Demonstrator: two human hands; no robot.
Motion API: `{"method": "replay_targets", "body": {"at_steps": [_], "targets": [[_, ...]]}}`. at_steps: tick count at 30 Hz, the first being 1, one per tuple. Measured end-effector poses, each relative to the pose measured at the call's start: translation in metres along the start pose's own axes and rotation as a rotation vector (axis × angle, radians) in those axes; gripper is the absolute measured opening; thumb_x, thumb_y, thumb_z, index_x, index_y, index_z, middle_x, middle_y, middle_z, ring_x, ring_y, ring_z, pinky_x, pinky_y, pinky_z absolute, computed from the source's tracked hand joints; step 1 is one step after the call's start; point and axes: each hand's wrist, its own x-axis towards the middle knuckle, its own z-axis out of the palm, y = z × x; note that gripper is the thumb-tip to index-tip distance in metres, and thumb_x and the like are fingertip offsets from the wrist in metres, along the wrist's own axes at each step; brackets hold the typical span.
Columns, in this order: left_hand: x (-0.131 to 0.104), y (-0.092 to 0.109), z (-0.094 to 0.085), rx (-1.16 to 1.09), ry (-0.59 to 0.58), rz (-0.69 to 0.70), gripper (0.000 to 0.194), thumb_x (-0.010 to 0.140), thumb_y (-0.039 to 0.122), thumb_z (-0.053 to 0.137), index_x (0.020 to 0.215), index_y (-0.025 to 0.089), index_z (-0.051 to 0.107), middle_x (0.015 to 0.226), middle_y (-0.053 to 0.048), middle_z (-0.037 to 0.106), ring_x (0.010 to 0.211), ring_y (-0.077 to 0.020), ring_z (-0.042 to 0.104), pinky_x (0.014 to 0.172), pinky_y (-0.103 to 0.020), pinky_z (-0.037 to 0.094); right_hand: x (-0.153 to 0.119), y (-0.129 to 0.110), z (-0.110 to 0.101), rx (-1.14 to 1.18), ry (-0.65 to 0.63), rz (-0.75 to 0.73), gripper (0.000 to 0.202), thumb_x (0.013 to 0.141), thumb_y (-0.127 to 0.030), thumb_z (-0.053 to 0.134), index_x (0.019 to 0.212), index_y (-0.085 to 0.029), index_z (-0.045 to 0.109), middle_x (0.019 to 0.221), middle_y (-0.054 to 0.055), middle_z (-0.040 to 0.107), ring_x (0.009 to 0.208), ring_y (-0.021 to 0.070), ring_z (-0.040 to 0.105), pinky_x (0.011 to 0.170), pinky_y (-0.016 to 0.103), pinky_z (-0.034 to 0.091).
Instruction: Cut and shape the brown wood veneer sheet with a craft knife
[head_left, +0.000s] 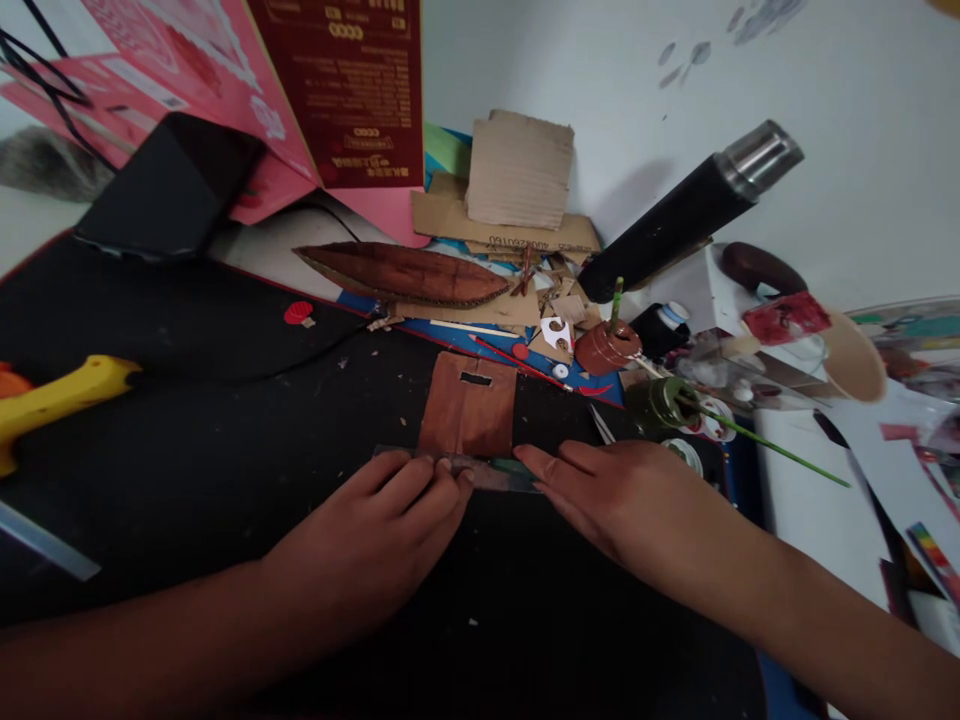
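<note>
A brown-painted cardboard piece (486,415) with a small rectangular slot lies flat on the black mat. Across its near edge runs a clear ruler-like strip (499,479); a greenish patch shows along it. My left hand (390,515) is closed, its curled fingertips pressing the strip's left part. At the right end, my right hand (622,490) has its thumb and fingers together on the strip; whether another thing is in them is hidden. A pointed metal tip (601,425) shows just beyond my right hand.
Behind lie a brown boat-shaped piece (405,273), a red pencil (517,362) and cardboard scraps (520,170). Paint jars (606,347) and a leaning black flask (667,225) stand at the right. A yellow-handled tool (67,400) is at the left, near a black box-like object (169,190).
</note>
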Motion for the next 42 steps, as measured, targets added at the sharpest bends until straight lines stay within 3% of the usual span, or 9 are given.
{"method": "replay_targets", "body": {"at_steps": [11, 18, 42], "targets": [[-0.0002, -0.0002, 0.0, -0.021, 0.019, -0.004, 0.036, 0.099, 0.017, 0.048, 0.126, 0.011, 0.071, 0.115, -0.008, 0.072, 0.1, -0.0247, 0.058, 0.09, -0.04, 0.046, 0.0014, 0.0032, 0.0014, 0.056, -0.012, 0.008, 0.036, 0.105, -0.02, 0.052, 0.14, -0.018, 0.062, 0.087, 0.002, 0.071, 0.064, 0.0163, 0.067, 0.053, 0.031, 0.039], [0.0009, -0.0011, -0.0008, -0.027, 0.022, -0.005, 0.038, 0.1, 0.016, 0.047, 0.129, 0.009, 0.069, 0.114, -0.008, 0.071, 0.102, -0.0255, 0.058, 0.09, -0.041, 0.046, 0.0024, 0.0056, 0.003, 0.127, -0.013, 0.028, 0.037, 0.112, -0.029, 0.038, 0.136, -0.018, 0.064, 0.091, 0.004, 0.074, 0.066, 0.0173, 0.07, 0.055, 0.032, 0.043], [0.0002, -0.0002, -0.0002, -0.025, -0.001, -0.001, 0.035, 0.097, 0.021, 0.055, 0.127, 0.012, 0.07, 0.114, -0.009, 0.07, 0.101, -0.0249, 0.058, 0.091, -0.04, 0.046, 0.0034, 0.0058, 0.0037, 0.135, 0.058, 0.077, 0.036, 0.111, -0.03, 0.045, 0.139, -0.02, 0.064, 0.089, 0.004, 0.075, 0.068, 0.0159, 0.07, 0.059, 0.028, 0.045]]}}
